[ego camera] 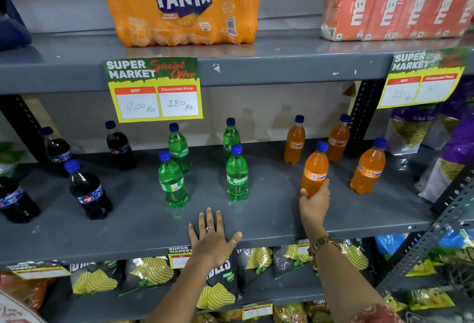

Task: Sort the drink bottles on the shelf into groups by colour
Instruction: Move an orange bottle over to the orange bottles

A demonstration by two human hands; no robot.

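Bottles of drink, clear plastic with blue caps, are stood upright on the grey metal shelf (269, 222) in three colour groups; four dark cola bottles (88, 190) are seen at the left, one of them cut off by the picture's edge; four green Sprite bottles (237, 174) are placed in the middle; four orange Fanta bottles (368, 167) are gathered at the right. The front-left orange Fanta bottle (314, 171) is gripped low on its body by the right hand (315, 200), whose fingers are wrapped around it; whether its base touches the shelf cannot be told, since the hand hides it. The left hand (211, 238) is laid flat on the shelf's front edge, fingers spread and nothing held, just in front of the green group; rings are worn on it, and a gold-coloured watch (323, 244) is worn on the right wrist. An orange shrink-wrapped Fanta multipack (179, 4) and red Maaza cartons (395, 2) are kept on the shelf above; a yellow-and-green price card (154, 89) hangs from that shelf's edge.
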